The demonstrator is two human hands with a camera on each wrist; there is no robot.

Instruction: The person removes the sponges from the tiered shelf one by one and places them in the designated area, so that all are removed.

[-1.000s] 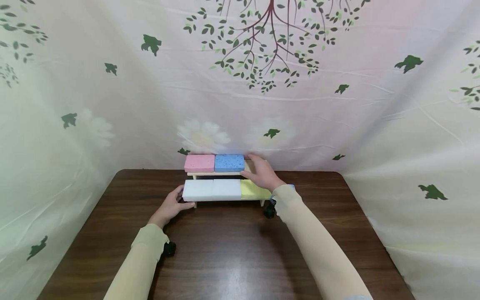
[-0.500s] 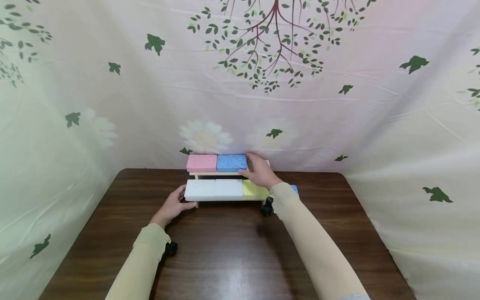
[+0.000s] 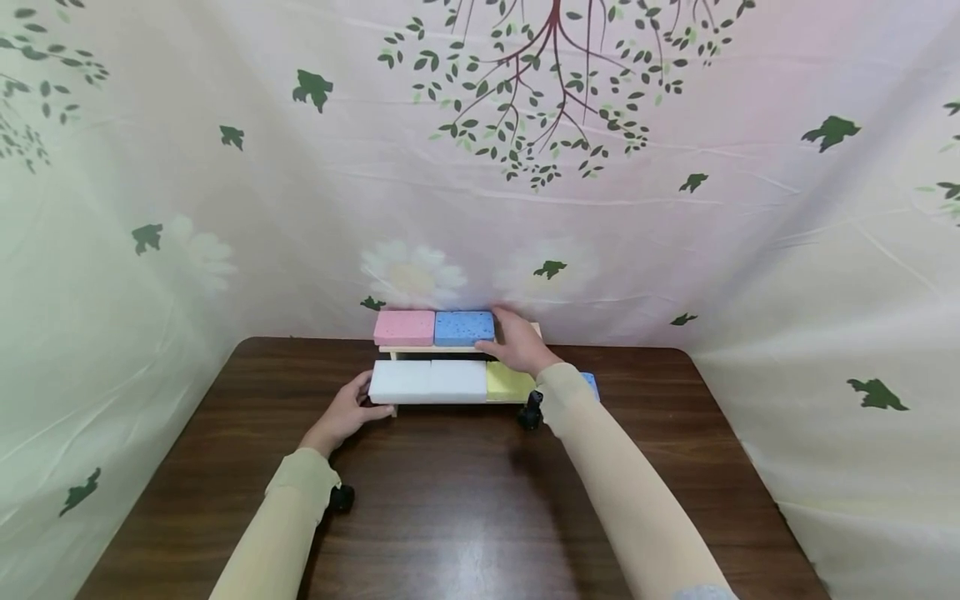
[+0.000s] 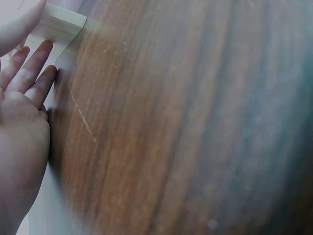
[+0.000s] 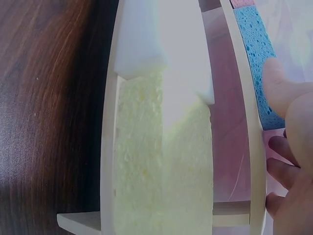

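Observation:
A two-tier wooden rack [image 3: 420, 350] stands against the back cloth. On its upper tier a pink sponge [image 3: 404, 328] and a blue sponge [image 3: 464, 328] lie side by side. The lower tier bears two white sponges [image 3: 428, 382] and a yellow sponge [image 3: 509, 382]. My right hand [image 3: 519, 340] holds the right end of the blue sponge, thumb on its front face and fingers round the far side. My left hand [image 3: 347, 413] holds the rack's lower left end, thumb along the front. In the left wrist view its fingers [image 4: 36, 66] reach the pale wood.
Another blue sponge-like piece [image 3: 590, 383] shows partly behind my right sleeve. The brown wooden table [image 3: 450, 500] extends in front of the rack. Printed cloth [image 3: 480, 225] rises behind the rack and on both sides.
My right hand has shifted slightly left along the blue sponge. The left hand stays at the rack's end. The head view has swung a little, moving the scene slightly right.

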